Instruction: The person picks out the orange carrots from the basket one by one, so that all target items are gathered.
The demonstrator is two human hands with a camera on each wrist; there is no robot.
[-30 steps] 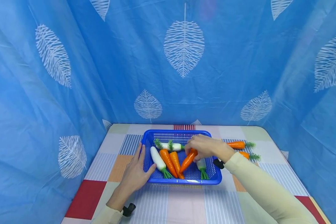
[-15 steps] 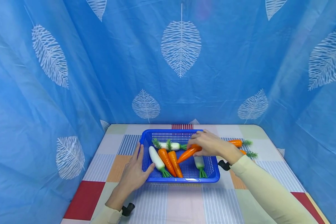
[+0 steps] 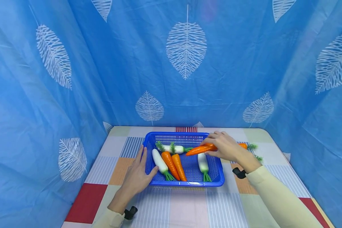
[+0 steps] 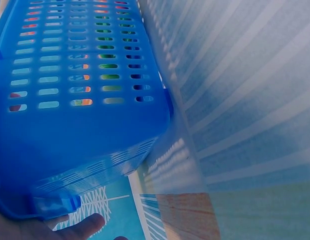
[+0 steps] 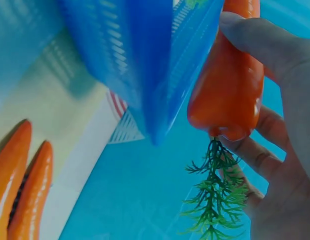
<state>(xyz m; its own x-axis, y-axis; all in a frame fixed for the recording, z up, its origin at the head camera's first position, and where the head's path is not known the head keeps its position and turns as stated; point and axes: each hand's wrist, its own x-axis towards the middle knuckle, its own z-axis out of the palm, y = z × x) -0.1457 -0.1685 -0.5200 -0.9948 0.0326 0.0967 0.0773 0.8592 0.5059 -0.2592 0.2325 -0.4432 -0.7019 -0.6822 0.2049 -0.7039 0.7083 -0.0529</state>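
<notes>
My right hand [image 3: 223, 147] pinches an orange carrot [image 3: 196, 150] between thumb and fingers, over the right side of a blue plastic basket [image 3: 185, 183]. In the right wrist view the thumb presses the carrot [image 5: 227, 95], and its green leafy top hangs free. My left hand [image 3: 136, 175] rests at the basket's left edge with its fingers extended. Inside the basket lie two more carrots [image 3: 169, 163] side by side, a white radish [image 3: 159, 160] at the left, another radish [image 3: 203, 162] at the right, and a third radish [image 3: 174, 149] along the back.
Two carrots [image 5: 32, 195] lie side by side on the patchwork tablecloth [image 3: 188, 209] right of the basket, partly hidden by the right hand in the head view. A blue curtain [image 3: 188, 101] with white leaf prints surrounds the table.
My right hand has lifted the carrot from the basket's floor and carried it to the right, turning it from slanted to nearly level. The left hand has stayed at the basket's edge.
</notes>
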